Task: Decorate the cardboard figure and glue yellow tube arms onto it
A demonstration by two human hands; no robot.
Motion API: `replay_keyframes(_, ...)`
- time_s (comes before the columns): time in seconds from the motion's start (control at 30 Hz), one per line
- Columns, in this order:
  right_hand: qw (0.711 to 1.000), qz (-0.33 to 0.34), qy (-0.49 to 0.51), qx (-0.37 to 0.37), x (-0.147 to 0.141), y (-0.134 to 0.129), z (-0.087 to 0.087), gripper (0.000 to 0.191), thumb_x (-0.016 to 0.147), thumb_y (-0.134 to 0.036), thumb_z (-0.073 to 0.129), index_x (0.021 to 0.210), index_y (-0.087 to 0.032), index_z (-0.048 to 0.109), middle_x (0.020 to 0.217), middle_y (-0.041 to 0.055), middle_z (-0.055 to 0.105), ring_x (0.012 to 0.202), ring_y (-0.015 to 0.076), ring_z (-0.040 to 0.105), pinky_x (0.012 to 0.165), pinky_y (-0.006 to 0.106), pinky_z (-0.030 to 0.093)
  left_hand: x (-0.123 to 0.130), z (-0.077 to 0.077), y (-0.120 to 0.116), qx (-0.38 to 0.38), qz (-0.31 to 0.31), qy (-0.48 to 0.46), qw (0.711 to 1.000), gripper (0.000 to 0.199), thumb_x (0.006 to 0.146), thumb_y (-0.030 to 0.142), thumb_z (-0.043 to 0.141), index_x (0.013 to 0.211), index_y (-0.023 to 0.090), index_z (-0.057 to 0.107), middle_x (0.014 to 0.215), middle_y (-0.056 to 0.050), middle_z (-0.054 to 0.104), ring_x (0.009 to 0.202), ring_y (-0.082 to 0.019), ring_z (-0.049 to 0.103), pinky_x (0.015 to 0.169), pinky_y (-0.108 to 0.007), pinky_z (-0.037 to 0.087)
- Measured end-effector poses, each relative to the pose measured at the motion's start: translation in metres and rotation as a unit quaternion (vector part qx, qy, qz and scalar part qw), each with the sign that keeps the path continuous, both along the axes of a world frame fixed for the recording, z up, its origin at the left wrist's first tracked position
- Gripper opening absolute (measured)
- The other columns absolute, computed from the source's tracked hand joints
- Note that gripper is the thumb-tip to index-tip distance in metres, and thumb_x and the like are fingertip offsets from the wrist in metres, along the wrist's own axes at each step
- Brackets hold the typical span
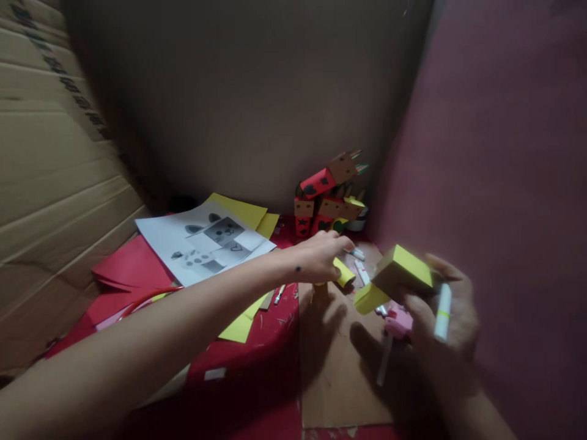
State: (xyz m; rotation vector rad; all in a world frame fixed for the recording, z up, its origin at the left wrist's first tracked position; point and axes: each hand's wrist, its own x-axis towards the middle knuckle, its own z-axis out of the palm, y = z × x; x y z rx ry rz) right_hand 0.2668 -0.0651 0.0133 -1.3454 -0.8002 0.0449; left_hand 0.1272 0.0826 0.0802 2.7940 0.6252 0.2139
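Observation:
My right hand point(452, 305) is closed around a yellow and brown paper box figure point(408, 269), with a white marker point(443, 311) also held against the fingers. A yellow tab hangs below the box. My left hand point(321, 255) reaches over the cardboard sheet point(339, 391), beside a small yellow paper roll point(343, 273). Its fingers are partly bent, and what they hold, if anything, is hidden. Under the box lies a pink glue gun-like tool point(398, 320) with a pale stick.
Red and brown box figures point(316, 183) are stacked at the back wall. White markers point(362, 272) lie on the cardboard. At the left are a printed animal sheet point(206, 241), yellow paper point(238, 211), red paper point(132, 263) and a pencil point(279, 294) on the red tabletop point(257, 379).

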Motion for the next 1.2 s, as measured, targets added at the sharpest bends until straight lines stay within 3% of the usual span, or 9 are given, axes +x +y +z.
replay_keyframes(0.1, 1.000, -0.001, 0.009, 0.017, 0.003, -0.001, -0.001, 0.055, 0.072, -0.038, 0.078, 0.121, -0.023, 0.058, 0.092, 0.0036, 0.065, 0.063, 0.0152, 0.057, 0.052, 0.028, 0.046, 0.036, -0.008, 0.010, 0.043, -0.036, 0.074, 0.996, 0.046, 0.070, 0.016, 0.078, 0.115, 0.018, 0.068, 0.118, -0.015, 0.065, 0.113, -0.037, 0.057, 0.090, -0.047, 0.051)
replay_keyframes(0.17, 0.999, 0.005, 0.015, 0.034, 0.005, -0.002, 0.000, 0.053, 0.072, -0.036, 0.078, 0.120, -0.024, 0.058, 0.091, 0.0034, 0.065, 0.060, 0.0147, 0.056, 0.052, 0.029, 0.045, 0.053, -0.020, 0.015, 0.078, -0.037, 0.104, 0.991, 0.034, 0.078, 0.021, 0.077, 0.111, 0.015, 0.069, 0.120, -0.015, 0.066, 0.116, -0.036, 0.058, 0.095, -0.051, 0.051)
replay_keyframes(0.23, 0.999, 0.009, 0.021, 0.047, 0.007, -0.002, 0.000, 0.050, 0.073, -0.035, 0.078, 0.118, -0.025, 0.059, 0.091, 0.0037, 0.066, 0.059, 0.0148, 0.056, 0.052, 0.029, 0.045, 0.062, -0.033, 0.018, 0.107, -0.033, 0.126, 0.986, 0.034, 0.095, 0.034, 0.063, 0.124, 0.017, 0.061, 0.128, -0.011, 0.063, 0.110, -0.026, 0.064, 0.092, -0.048, 0.056)
replay_keyframes(0.37, 0.997, 0.013, 0.026, 0.075, 0.009, -0.002, 0.000, 0.050, 0.072, -0.033, 0.080, 0.118, -0.025, 0.061, 0.090, 0.0031, 0.065, 0.062, 0.0155, 0.058, 0.053, 0.029, 0.045, 0.070, -0.051, 0.020, 0.140, -0.029, 0.134, 0.981, 0.036, 0.096, 0.035, 0.062, 0.127, 0.017, 0.059, 0.128, -0.011, 0.062, 0.108, -0.025, 0.065, 0.090, -0.047, 0.057)
replay_keyframes(0.6, 0.989, 0.027, 0.027, 0.143, 0.014, 0.002, -0.003, 0.047, 0.074, -0.027, 0.078, 0.117, -0.022, 0.060, 0.091, 0.0020, 0.067, 0.078, 0.0183, 0.065, 0.065, 0.029, 0.051, 0.068, -0.031, 0.021, 0.105, -0.020, 0.035, 0.994, 0.034, 0.095, 0.034, 0.063, 0.125, 0.017, 0.060, 0.127, -0.010, 0.063, 0.109, -0.026, 0.064, 0.092, -0.048, 0.056)
replay_keyframes(0.73, 0.988, 0.035, 0.044, 0.145, 0.014, 0.003, -0.004, 0.046, 0.075, -0.030, 0.077, 0.117, -0.021, 0.061, 0.089, 0.0015, 0.067, 0.075, 0.0181, 0.066, 0.065, 0.029, 0.052, 0.049, -0.003, 0.027, 0.021, 0.020, -0.117, 0.993, 0.029, 0.077, 0.014, 0.071, 0.104, 0.013, 0.062, 0.104, -0.012, 0.067, 0.111, -0.033, 0.059, 0.101, -0.055, 0.043)
replay_keyframes(0.9, 0.987, 0.066, 0.080, 0.126, 0.010, 0.003, -0.007, 0.045, 0.076, -0.035, 0.078, 0.116, -0.024, 0.061, 0.090, 0.0017, 0.065, 0.076, 0.0178, 0.064, 0.065, 0.030, 0.051, 0.001, 0.017, 0.026, -0.198, 0.030, -0.287, 0.937, 0.030, 0.081, 0.034, 0.061, 0.105, 0.018, 0.053, 0.096, -0.007, 0.065, 0.087, -0.023, 0.066, 0.077, -0.038, 0.054)
replay_keyframes(1.07, 0.991, 0.090, 0.068, 0.068, 0.010, 0.000, -0.012, 0.051, 0.075, -0.037, 0.079, 0.119, -0.024, 0.060, 0.090, 0.0022, 0.066, 0.075, 0.0193, 0.065, 0.064, 0.030, 0.052, -0.044, 0.006, 0.005, -0.419, 0.002, -0.327, 0.847, 0.039, 0.080, 0.043, 0.064, 0.106, 0.015, 0.056, 0.083, -0.008, 0.067, 0.070, -0.021, 0.069, 0.065, -0.037, 0.057)
replay_keyframes(1.2, 0.990, 0.131, 0.047, 0.031, 0.002, -0.001, -0.013, 0.049, 0.078, -0.036, 0.075, 0.122, -0.023, 0.058, 0.101, 0.0066, 0.069, 0.090, 0.0263, 0.069, 0.076, 0.038, 0.055, -0.069, -0.009, -0.010, -0.515, -0.010, -0.345, 0.785, 0.039, 0.074, 0.036, 0.074, 0.103, 0.016, 0.058, 0.090, -0.010, 0.071, 0.068, -0.021, 0.071, 0.057, -0.032, 0.055)
